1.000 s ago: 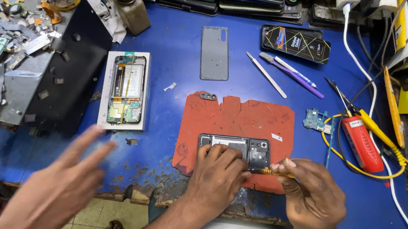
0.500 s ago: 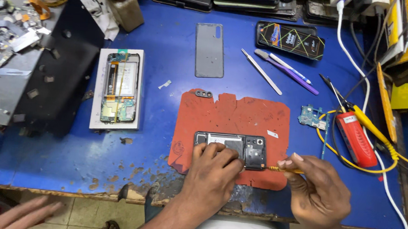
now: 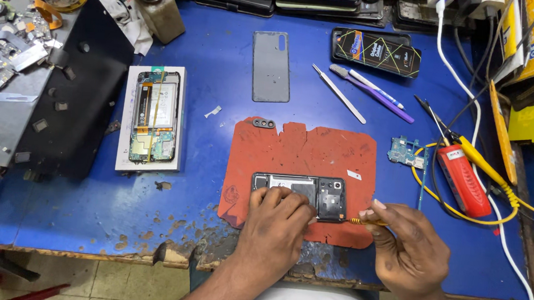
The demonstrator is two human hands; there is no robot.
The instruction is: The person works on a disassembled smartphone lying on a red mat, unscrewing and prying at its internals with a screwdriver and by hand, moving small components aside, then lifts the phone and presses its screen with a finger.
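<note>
An opened black phone [image 3: 301, 193] lies back-up on a red work mat [image 3: 304, 156] near the table's front edge. My left hand [image 3: 277, 223] presses down on the phone's near left part, fingers curled over it. My right hand [image 3: 407, 247] pinches a thin yellow-handled screwdriver [image 3: 362, 222] whose tip meets the phone's lower right corner. A grey back cover [image 3: 271, 66] lies flat beyond the mat.
A second opened phone [image 3: 153, 117] rests on a white box at left. Tweezers [image 3: 338, 93], a purple tool [image 3: 374, 93], a small circuit board [image 3: 404, 152], a red tester [image 3: 462, 179] with yellow leads, and a parts tray [image 3: 10, 57] surround the mat.
Another person's hand at the lower left has withdrawn out of view. My own hands stay on the phone and screwdriver with little movement.
</note>
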